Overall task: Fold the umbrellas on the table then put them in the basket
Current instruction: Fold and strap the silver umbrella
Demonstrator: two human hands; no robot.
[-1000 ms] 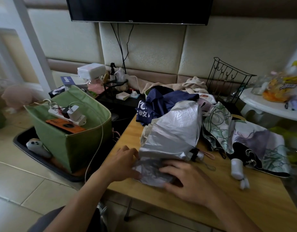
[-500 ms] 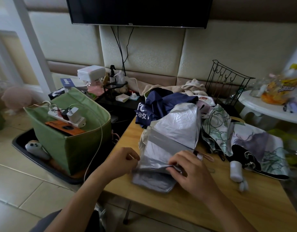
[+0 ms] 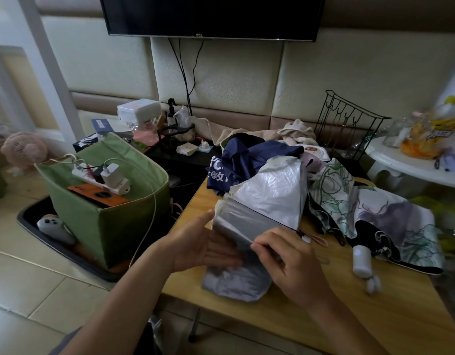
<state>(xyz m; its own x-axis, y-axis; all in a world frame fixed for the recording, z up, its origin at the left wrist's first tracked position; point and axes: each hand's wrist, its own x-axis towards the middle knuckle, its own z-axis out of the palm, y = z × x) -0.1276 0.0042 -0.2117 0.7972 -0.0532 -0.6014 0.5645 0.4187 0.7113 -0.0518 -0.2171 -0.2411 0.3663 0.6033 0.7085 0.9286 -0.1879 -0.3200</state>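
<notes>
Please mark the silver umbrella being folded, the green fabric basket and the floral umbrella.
crinkled silver umbrella (image 3: 275, 193): head view, on the upper canopy fabric.
green fabric basket (image 3: 129, 226): head view, on its front right wall.
floral-print umbrella with black edge (image 3: 390, 221): head view, on the purple-patterned canopy panel.

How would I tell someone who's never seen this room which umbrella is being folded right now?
Find the wooden table under the wall TV. At its near left edge both hands work on the silver umbrella: the left hand steadies it, the right hand pinches a fold. Its plain shiny grey fabric sets it apart from the navy one behind and the floral one beside it.
</notes>
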